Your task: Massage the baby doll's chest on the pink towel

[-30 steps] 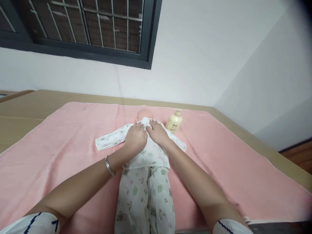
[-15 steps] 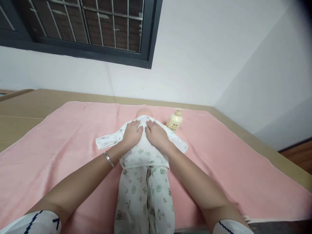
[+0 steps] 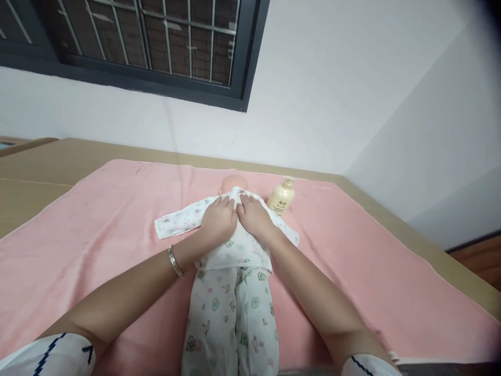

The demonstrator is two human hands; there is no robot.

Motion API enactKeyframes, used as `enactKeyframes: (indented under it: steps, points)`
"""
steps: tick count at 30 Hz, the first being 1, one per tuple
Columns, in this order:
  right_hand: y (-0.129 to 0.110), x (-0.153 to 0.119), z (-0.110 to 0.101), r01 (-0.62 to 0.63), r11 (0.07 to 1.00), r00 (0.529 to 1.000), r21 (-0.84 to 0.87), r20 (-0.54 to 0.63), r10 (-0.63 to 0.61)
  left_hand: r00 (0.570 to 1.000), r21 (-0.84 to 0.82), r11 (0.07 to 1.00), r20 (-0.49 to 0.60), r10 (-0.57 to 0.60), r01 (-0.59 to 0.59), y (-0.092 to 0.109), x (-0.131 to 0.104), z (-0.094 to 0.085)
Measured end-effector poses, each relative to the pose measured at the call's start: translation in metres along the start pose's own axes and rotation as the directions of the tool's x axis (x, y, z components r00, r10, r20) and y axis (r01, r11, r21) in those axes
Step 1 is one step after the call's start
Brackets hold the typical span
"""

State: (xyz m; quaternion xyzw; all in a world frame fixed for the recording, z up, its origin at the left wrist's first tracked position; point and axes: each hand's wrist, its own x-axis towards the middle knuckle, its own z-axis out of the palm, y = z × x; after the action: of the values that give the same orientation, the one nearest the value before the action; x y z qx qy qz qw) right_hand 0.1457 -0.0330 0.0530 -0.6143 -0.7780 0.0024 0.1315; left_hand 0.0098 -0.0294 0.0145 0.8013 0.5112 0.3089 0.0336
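A doll in a white patterned top and matching trousers lies on a pink cloth, its bare head at the far end and its sleeves spread to both sides. My left hand rests on the left part of the doll's chest, fingers laid over the fabric. Beside it, my right hand lies on the right part of the chest, fingers spread flat. Neither hand grasps anything. A cream pump bottle is by the doll's right-hand sleeve in the view.
The cloth covers a tan surface that meets a white wall. A dark-framed window with bars is at the upper left. Something brown and wooden shows at the right edge.
My left hand has shifted slightly right and its thumb is now tucked closer to my right hand. My right hand stays on the chest. The view has moved a little.
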Motion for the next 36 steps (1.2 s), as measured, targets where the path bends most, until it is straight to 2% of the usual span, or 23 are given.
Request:
enactKeyframes:
  steps: [2,4,6,8,11,14,16,21,23,26,29,32,36]
  points:
    - [-0.013,-0.011,-0.004,0.003,0.998,1.0,-0.07,0.009,-0.002,0.998,-0.057,0.997,0.036,-0.055,0.057,-0.013,0.01,-0.002]
    - [-0.024,-0.02,-0.008,0.06,0.992,0.998,-0.115,0.034,-0.056,0.991,-0.1,0.989,0.089,-0.096,0.105,-0.025,0.02,-0.005]
    - [-0.027,-0.023,-0.011,0.1,0.99,0.994,-0.096,0.057,-0.095,0.987,-0.081,0.99,0.12,-0.108,0.119,-0.027,0.022,-0.005]
    - [-0.02,-0.018,-0.012,0.078,0.997,0.995,-0.01,0.063,-0.077,0.989,-0.003,0.994,0.097,-0.109,0.109,-0.019,0.016,-0.004]
    - [0.001,0.0,-0.011,-0.037,0.994,0.997,0.104,0.07,0.029,0.998,0.083,0.994,0.019,-0.067,0.065,0.004,-0.001,0.0]
    - [0.011,0.008,-0.009,-0.142,0.986,0.987,0.086,0.082,0.135,1.0,0.072,0.997,0.0,0.002,-0.002,0.015,-0.007,0.0]
    - [0.004,0.002,-0.011,-0.131,0.991,0.988,0.032,0.081,0.128,1.0,0.032,0.999,0.024,-0.007,0.007,0.01,0.0,-0.003]
    - [-0.025,-0.022,-0.022,-0.025,0.998,0.994,-0.058,0.101,0.031,0.987,-0.025,0.989,0.081,-0.141,0.143,-0.014,0.021,-0.011]
    - [-0.021,-0.019,-0.023,-0.032,0.999,0.994,-0.026,0.101,0.034,0.988,0.045,0.991,0.079,-0.13,0.127,-0.009,0.017,-0.013]
    - [-0.002,-0.003,-0.018,-0.06,0.996,0.995,0.059,0.079,0.056,0.996,0.169,0.985,0.073,-0.04,0.028,0.011,0.004,-0.015]
    - [0.009,0.006,-0.011,-0.069,0.996,0.997,0.055,0.048,0.066,0.997,0.201,0.979,0.069,0.024,-0.037,0.022,-0.003,-0.017]
    - [-0.003,-0.002,-0.007,-0.055,0.998,0.998,-0.019,0.021,0.055,0.997,0.15,0.988,0.067,-0.033,0.022,0.014,0.004,-0.018]
    - [-0.024,-0.018,-0.01,0.027,0.998,0.998,-0.051,0.05,-0.024,0.985,0.06,0.989,0.098,-0.143,0.138,-0.007,0.017,-0.016]
